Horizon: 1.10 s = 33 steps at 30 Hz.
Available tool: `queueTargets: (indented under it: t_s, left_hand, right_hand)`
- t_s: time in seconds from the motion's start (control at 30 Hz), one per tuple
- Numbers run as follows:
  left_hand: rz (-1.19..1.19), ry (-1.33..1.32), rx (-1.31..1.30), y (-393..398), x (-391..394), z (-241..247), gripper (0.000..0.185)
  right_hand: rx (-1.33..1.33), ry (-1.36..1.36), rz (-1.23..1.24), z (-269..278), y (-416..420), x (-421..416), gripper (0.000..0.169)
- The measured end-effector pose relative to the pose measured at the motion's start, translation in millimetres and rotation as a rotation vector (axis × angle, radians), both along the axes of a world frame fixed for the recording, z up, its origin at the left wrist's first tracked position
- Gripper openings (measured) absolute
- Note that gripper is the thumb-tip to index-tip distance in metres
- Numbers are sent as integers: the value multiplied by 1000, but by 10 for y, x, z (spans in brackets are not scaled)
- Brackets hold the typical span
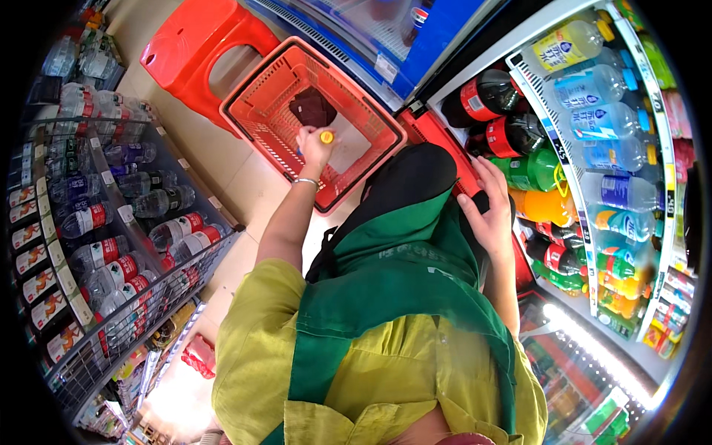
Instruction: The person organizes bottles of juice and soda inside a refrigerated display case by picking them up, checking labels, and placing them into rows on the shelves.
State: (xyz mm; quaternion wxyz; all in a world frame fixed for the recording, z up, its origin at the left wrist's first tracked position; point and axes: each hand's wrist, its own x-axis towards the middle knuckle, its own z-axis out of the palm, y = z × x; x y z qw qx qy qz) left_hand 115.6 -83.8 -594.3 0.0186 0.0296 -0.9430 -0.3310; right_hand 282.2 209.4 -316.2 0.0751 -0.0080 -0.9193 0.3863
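My left hand (315, 144) reaches into a red plastic shopping basket (267, 161) and is closed around a small item with a yellow cap (326, 137); a bit of blue shows at the hand's other side, and the rest is hidden by the fingers. Beside it in the basket lie a dark folded cloth or pouch (313, 107) and a pale flat sheet (353, 142). My right hand (489, 208) rests, fingers spread and holding nothing, by my knee at the red lower edge of a lit drinks cooler, close to the orange soda bottle (542, 207) and the green bottle (523, 169).
A red plastic stool (192, 50) stands against the basket's far left side. Wire racks of water bottles (105, 253) line the left. A blue cooler door (445, 50) stands beyond the basket. Shelves of bottles (589, 89) fill the right. A red package (198, 356) lies on the floor.
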Motion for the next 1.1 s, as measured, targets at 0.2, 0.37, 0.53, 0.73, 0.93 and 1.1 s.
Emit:
queueTargets:
  t_s: [0.2,0.37,0.53,0.73,0.93,1.1]
  left_hand:
    - [-48,-77,297,-545,393,-1603,36]
    - [-302,-18,177,-370,669,-1139,20]
    - [-304,-184,16,-267,685,-1154,25]
    - [-391,-473,-180,-333,509,-903,42]
    - [-400,-444,-144,-340,551,-825,49]
    - [-404,-281,-29,-264,609,-571,44]
  right_hand:
    - [166,78,124,241,-33,-358,46]
    - [248,508,21,1115,409,-749,28]
    - [439,896,-205,2395,705,-1390,31]
    - [571,978,-501,3162,1321,-2351,41]
    - [90,978,-769,3509,1596,-2911,52]
    - [-29,1013,-812,3583,1600,-2988,52]
